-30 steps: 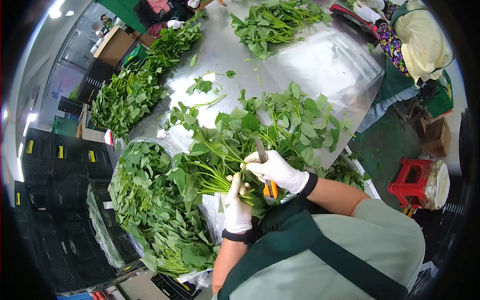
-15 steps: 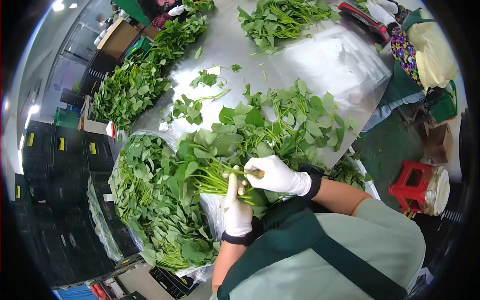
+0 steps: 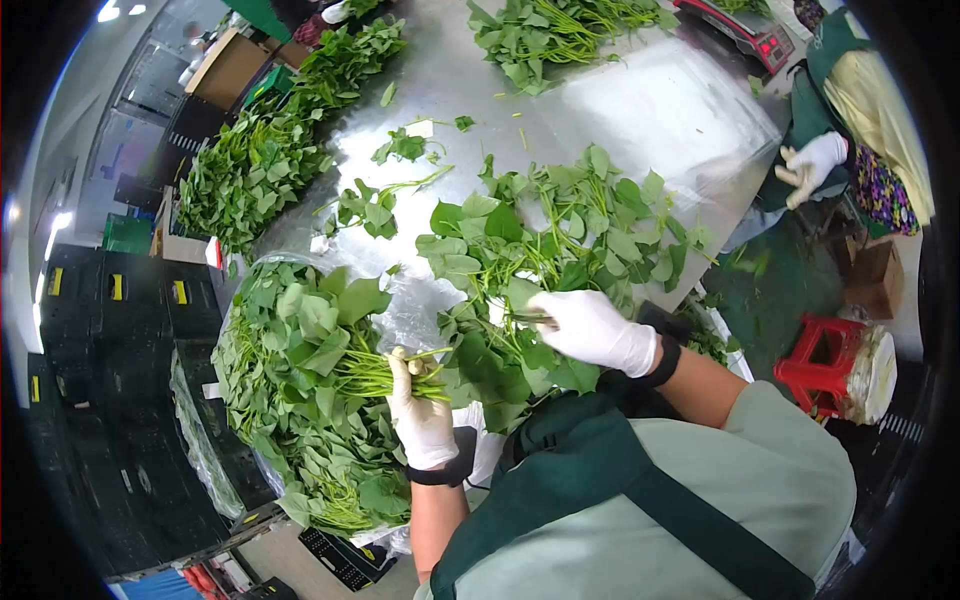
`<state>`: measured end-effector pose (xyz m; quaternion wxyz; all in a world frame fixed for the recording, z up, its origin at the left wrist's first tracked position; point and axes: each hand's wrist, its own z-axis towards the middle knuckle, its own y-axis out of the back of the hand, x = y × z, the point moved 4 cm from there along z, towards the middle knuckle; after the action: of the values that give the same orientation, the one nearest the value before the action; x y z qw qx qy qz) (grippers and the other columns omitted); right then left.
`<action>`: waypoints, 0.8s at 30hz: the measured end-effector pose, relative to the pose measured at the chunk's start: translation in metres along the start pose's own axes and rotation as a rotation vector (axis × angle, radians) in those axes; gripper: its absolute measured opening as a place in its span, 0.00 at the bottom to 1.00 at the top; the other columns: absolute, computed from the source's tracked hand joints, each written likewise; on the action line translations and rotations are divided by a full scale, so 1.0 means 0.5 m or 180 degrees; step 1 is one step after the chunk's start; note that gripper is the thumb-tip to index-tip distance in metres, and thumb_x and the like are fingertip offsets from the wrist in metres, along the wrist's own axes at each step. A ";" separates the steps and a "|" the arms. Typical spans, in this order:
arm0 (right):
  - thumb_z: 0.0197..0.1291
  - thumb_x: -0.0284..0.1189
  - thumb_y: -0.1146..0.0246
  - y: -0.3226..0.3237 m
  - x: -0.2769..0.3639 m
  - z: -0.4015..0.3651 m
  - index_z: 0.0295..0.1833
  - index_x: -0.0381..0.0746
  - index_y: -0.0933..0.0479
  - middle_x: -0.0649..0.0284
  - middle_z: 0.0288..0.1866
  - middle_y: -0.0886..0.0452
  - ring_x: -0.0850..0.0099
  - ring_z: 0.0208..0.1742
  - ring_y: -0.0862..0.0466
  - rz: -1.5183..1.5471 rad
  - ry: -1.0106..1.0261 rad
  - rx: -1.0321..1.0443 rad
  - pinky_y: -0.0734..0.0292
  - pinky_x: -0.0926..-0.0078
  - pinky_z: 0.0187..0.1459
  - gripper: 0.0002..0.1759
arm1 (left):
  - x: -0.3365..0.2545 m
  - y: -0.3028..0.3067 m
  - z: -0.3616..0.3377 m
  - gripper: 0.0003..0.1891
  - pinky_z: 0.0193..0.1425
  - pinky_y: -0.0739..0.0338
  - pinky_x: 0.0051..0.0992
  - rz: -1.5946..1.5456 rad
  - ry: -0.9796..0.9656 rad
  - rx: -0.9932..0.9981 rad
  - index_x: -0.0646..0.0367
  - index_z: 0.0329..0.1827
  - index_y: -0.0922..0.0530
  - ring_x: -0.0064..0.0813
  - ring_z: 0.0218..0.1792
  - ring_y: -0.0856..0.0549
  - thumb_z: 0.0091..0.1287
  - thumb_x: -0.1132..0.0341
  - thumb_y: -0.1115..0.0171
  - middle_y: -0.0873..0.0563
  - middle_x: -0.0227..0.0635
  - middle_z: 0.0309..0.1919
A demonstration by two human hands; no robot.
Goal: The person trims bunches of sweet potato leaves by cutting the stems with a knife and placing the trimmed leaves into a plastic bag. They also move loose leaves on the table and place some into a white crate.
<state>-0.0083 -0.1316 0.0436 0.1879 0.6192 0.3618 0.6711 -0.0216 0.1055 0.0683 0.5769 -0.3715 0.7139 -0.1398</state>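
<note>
Left hand (image 3: pixel 422 425), fingers wrapped round a leafy bunch (image 3: pixel 372 374) that hides part of the heaped greens (image 3: pixel 305 460); right hand (image 3: pixel 597 330) curls over the worktop (image 3: pixel 455 125) pile (image 3: pixel 590 235), its grip unreadable.

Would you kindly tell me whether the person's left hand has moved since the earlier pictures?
Yes: the left hand has moved leftward in view, farther from the red stool.

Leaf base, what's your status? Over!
White-gloved left hand gripping green leafy stem bunch. White-gloved right hand at loose green leafy pile, grip unclear. Green leaves between hands.
</note>
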 end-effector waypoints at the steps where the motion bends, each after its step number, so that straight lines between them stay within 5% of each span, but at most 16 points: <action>1: 0.55 0.29 0.42 0.003 0.028 0.005 0.49 0.42 0.24 0.54 0.30 0.18 0.57 0.31 0.16 0.0377 0.0042 0.0033 0.22 0.63 0.33 0.14 | 0.011 -0.008 -0.007 0.09 0.46 0.28 0.21 -0.0032 0.0036 0.0140 0.58 0.45 0.26 0.17 0.34 0.26 0.73 0.62 0.44 0.24 0.26 0.34; 8: 0.56 0.26 0.46 -0.070 0.078 0.019 0.46 0.37 0.29 0.46 0.25 0.22 0.46 0.28 0.20 0.1376 0.0396 0.0023 0.26 0.53 0.30 0.12 | 0.044 -0.032 -0.057 0.08 0.55 0.26 0.24 0.0180 -0.0089 0.0259 0.60 0.44 0.25 0.19 0.38 0.23 0.72 0.63 0.44 0.21 0.29 0.35; 12: 0.56 0.29 0.46 -0.091 -0.047 0.013 0.39 0.36 0.27 0.48 0.30 0.19 0.48 0.35 0.18 0.0876 -0.0368 0.0139 0.24 0.55 0.37 0.08 | -0.005 -0.016 -0.052 0.10 0.55 0.27 0.25 -0.0311 -0.0121 0.0496 0.59 0.43 0.27 0.20 0.36 0.23 0.73 0.61 0.47 0.21 0.28 0.36; 20: 0.57 0.31 0.46 -0.089 -0.049 0.112 0.42 0.41 0.23 0.53 0.31 0.18 0.54 0.35 0.17 0.0366 0.0020 0.0023 0.24 0.57 0.37 0.10 | 0.010 0.056 -0.035 0.09 0.50 0.27 0.26 -0.0384 0.0166 -0.0803 0.54 0.42 0.25 0.23 0.39 0.22 0.73 0.59 0.47 0.21 0.25 0.34; 22: 0.58 0.30 0.47 -0.117 -0.065 0.132 0.44 0.41 0.22 0.53 0.32 0.17 0.53 0.36 0.16 0.0443 0.0164 0.0267 0.24 0.57 0.38 0.12 | 0.013 0.076 -0.025 0.09 0.45 0.28 0.25 -0.0579 0.0594 0.0343 0.55 0.44 0.26 0.23 0.36 0.23 0.73 0.59 0.47 0.22 0.25 0.34; 24: 0.58 0.29 0.48 -0.132 -0.091 0.147 0.45 0.43 0.21 0.54 0.32 0.17 0.55 0.36 0.16 -0.0763 -0.0081 0.0385 0.23 0.57 0.38 0.13 | 0.006 0.096 -0.024 0.10 0.39 0.30 0.22 -0.0944 0.0566 0.0175 0.56 0.46 0.28 0.22 0.31 0.27 0.74 0.59 0.48 0.25 0.26 0.32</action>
<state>0.0570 -0.1009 -0.0377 0.2336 0.5902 0.4706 0.6129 -0.0505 0.1335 0.0397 0.4945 -0.4430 0.6954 -0.2752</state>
